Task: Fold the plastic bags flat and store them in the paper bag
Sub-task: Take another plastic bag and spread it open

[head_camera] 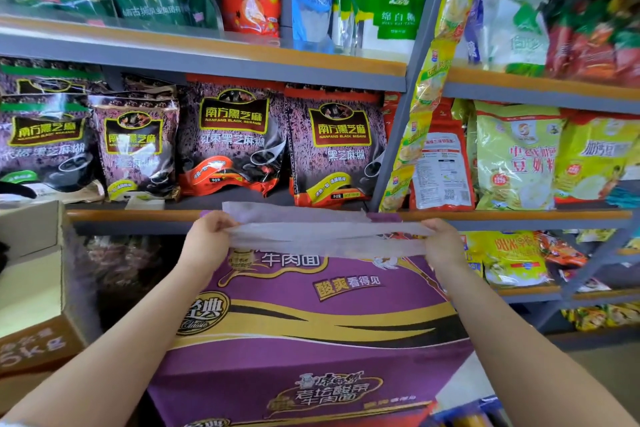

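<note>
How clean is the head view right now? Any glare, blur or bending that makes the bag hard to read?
Head view: wide-angle bending curves the shelf rails toward the edges; glare streaks the sesame packets; top-left packets look soft. The translucent plastic bag, stretched between left hand and right hand, reads faintly against the purple carton.

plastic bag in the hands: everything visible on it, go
The thin, translucent whitish plastic bag is folded into a long horizontal strip, slightly crinkled, with a looser upper layer lifting toward the shelf edge. It looks like soft film. It is stretched between the left hand and right hand, each with a pinch grip on one end, above the purple printed cardboard carton.
</note>
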